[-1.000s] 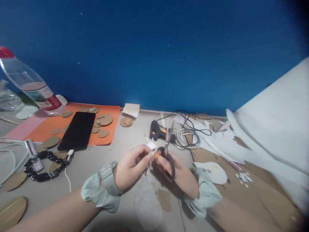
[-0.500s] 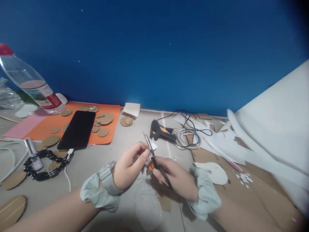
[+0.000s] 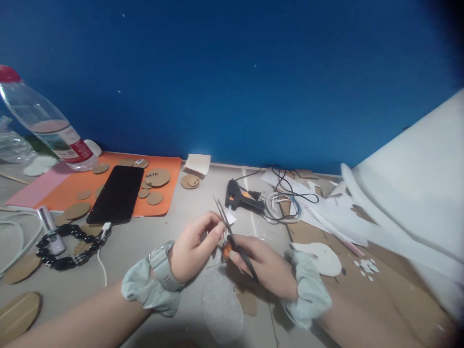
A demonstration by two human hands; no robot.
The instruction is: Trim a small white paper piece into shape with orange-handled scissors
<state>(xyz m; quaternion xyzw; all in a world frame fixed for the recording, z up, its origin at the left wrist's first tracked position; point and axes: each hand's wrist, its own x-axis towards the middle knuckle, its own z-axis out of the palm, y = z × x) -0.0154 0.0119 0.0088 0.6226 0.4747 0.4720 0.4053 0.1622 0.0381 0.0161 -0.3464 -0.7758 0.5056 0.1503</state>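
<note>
My right hand (image 3: 266,266) is closed around a pair of scissors (image 3: 242,256) with black and orange handles, the blades pointing up and away from me. Close beside the blades, my left hand (image 3: 197,246) is pinched with thumb and fingertips together; whatever lies between them is too small to make out. Below both hands lies a grey-white rounded piece (image 3: 222,304), with a bit of brown cardboard (image 3: 248,300) next to it. Past the blade tips is a black glue gun (image 3: 241,197), a small white scrap (image 3: 230,217) near its nozzle.
To the left, a phone (image 3: 118,193) and cardboard discs rest on orange paper (image 3: 174,166), near a bottle (image 3: 60,130) and a black beaded strap (image 3: 63,263). Rightward are coiled cables (image 3: 284,208), a white cutout (image 3: 321,258) and small white pieces (image 3: 366,267) on cardboard. A blue wall (image 3: 232,87) stands behind.
Both hands stay in nearly the same place. The scissors have shifted very slightly, with their blades still beside my left fingertips.
</note>
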